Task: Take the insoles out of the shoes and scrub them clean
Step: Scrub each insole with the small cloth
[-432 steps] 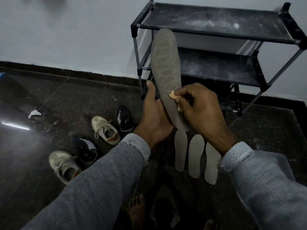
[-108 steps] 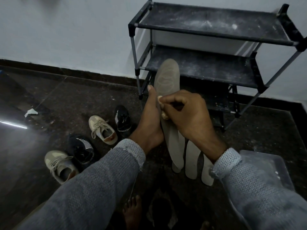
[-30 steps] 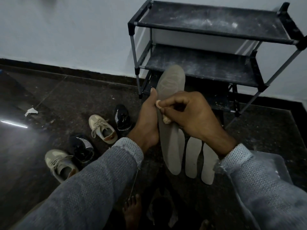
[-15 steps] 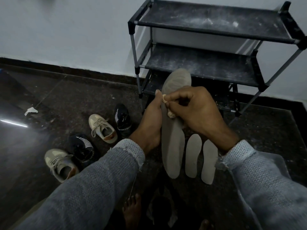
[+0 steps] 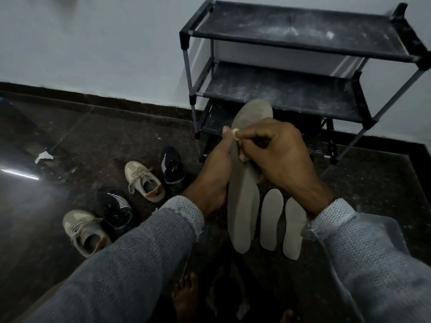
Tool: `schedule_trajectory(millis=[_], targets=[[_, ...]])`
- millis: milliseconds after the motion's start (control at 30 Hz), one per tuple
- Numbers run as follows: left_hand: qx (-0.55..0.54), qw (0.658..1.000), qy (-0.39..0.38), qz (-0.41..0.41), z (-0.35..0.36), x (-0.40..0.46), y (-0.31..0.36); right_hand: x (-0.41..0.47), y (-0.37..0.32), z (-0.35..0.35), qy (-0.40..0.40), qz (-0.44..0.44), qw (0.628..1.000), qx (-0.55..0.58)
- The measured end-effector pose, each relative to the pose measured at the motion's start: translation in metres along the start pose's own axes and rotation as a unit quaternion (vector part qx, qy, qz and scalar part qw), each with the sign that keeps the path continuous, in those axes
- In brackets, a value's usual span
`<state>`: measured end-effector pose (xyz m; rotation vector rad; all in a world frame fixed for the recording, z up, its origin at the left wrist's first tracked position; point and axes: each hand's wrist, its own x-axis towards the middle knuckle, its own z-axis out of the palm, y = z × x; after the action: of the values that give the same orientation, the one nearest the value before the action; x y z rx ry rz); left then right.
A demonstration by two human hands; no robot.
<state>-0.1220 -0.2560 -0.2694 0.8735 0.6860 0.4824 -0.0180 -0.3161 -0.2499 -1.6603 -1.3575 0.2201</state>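
A person sits on a dark floor [image 5: 93, 141], seen from their own head, both arms in grey knitted sleeves. The left hand [image 5: 215, 176] grips a long grey insole [image 5: 242, 206] along its left edge, thumb up near the toe end, holding it lengthwise above the floor in front of a black shoe rack [image 5: 291, 89]. The right hand [image 5: 277, 157] is curled over the upper part of that insole, its fingers [image 5: 250, 136] pinching a small pale scrubber [image 5: 236, 134] against it; what the scrubber is cannot be told. On the floor just right of the held insole lie two more insoles [image 5: 271, 222] side by side. To the rack's lower left stand four shoes: a beige shoe [image 5: 144, 180], a black shoe [image 5: 172, 166], another black striped shoe [image 5: 116, 209] and a second beige shoe [image 5: 84, 231]. A scrap of white paper [image 5: 43, 156] lies far left of the rack. A bare foot [image 5: 185, 297] shows at the bottom edge.
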Motion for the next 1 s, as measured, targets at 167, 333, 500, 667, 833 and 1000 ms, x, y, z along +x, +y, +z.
schedule_trajectory(millis=[167, 333, 500, 667, 833, 1000], targets=[[0.009, 1.0, -0.009, 0.011, 0.001, -0.001, 0.0, -0.001, 0.0, 0.003, 0.044, -0.015, 0.999, -0.004], [0.013, 1.0, -0.015, -0.009, 0.008, -0.002, -0.008, 0.004, 0.005, 0.001, 0.116, 0.002, 0.993, -0.031], [0.014, 1.0, 0.008, 0.005, 0.0, -0.002, 0.0, -0.003, 0.001, 0.006, 0.006, 0.023, 0.998, 0.05], [-0.002, 0.999, 0.035, 0.003, 0.001, -0.003, 0.003, -0.004, 0.001, 0.003, -0.036, 0.044, 0.993, 0.101], [-0.09, 0.996, -0.016, -0.007, 0.0, -0.003, 0.009, -0.003, 0.005, -0.003, -0.022, 0.079, 0.99, 0.114], [-0.133, 0.99, -0.05, -0.003, -0.004, -0.002, 0.015, -0.001, 0.006, -0.003, -0.03, 0.076, 0.991, 0.108]])
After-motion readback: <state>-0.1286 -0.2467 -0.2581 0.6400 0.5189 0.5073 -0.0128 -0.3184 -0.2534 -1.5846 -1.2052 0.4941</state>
